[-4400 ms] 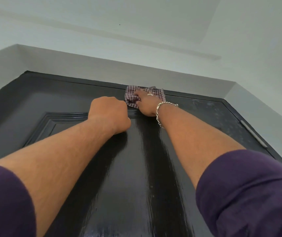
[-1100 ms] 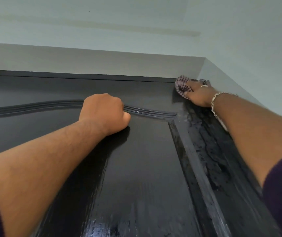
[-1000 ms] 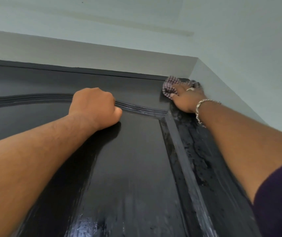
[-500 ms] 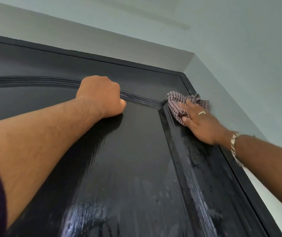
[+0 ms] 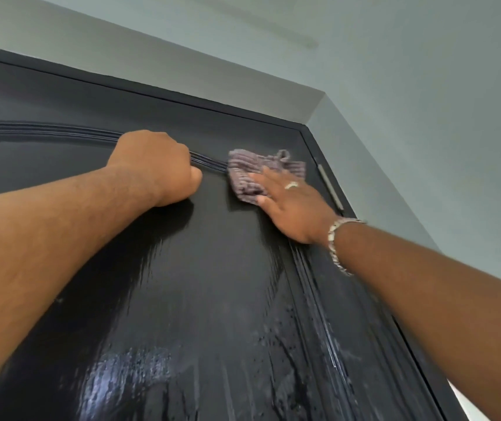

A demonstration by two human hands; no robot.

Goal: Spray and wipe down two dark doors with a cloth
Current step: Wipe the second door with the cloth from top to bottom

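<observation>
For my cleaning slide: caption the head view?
Right hand presses a checked cloth flat against the wet dark door; left fist braces beside it.

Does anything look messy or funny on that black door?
Only the wet. The door has streaks and droplets low down near its right edge, as if sprayed and not yet wiped. The right hand presses the cloth higher up. Nothing looks broken or crooked.

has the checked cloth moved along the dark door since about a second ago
Yes. The checked cloth moved from the dark door's top right corner down-left to the moulding.
</observation>
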